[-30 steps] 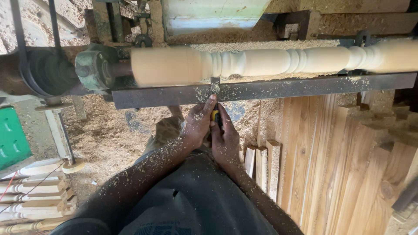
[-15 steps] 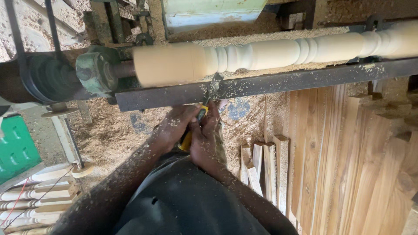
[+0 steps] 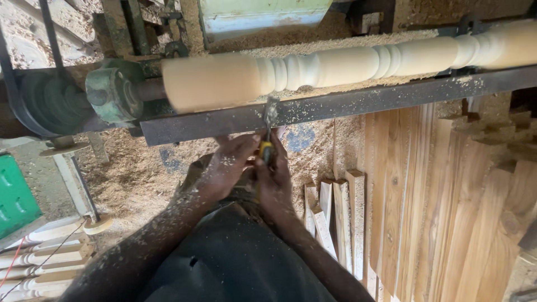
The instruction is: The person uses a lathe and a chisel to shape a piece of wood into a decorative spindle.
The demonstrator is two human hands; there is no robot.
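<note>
At nine o'clock a green plastic crate (image 3: 15, 198) is sitting by the frame's edge, and below it, toward seven o'clock, a row of finished turned spindles (image 3: 39, 263) is lying on the sawdust-covered floor (image 3: 134, 179); above them, at about ten o'clock, a dark drive belt (image 3: 11, 84) is running round a pulley (image 3: 47, 103), and just beside that a green metal headstock (image 3: 114, 92) is gripping the left end of a pale wooden spindle (image 3: 335, 64), which is stretching across the top from eleven o'clock out past two o'clock, its beads and coves already cut near the middle; a long dark steel tool rest (image 3: 363, 100) is lying just under the wood, dusted with shavings.

Near the centre, the left hand (image 3: 226, 168) is closing round a yellow-handled chisel (image 3: 267, 151), fingers wrapped on the handle from the nine o'clock side; the right hand (image 3: 275, 179) is clasping the same handle from the three o'clock side, the two hands touching; the chisel's metal blade is pointing up toward twelve o'clock, lying on the tool rest and meeting the spindle's underside; both forearms are speckled with sawdust above a dark garment (image 3: 235, 263).

Toward five o'clock short wooden offcuts (image 3: 333, 207) are standing on end; at three to four o'clock long planks (image 3: 447, 207) are lying side by side.
</note>
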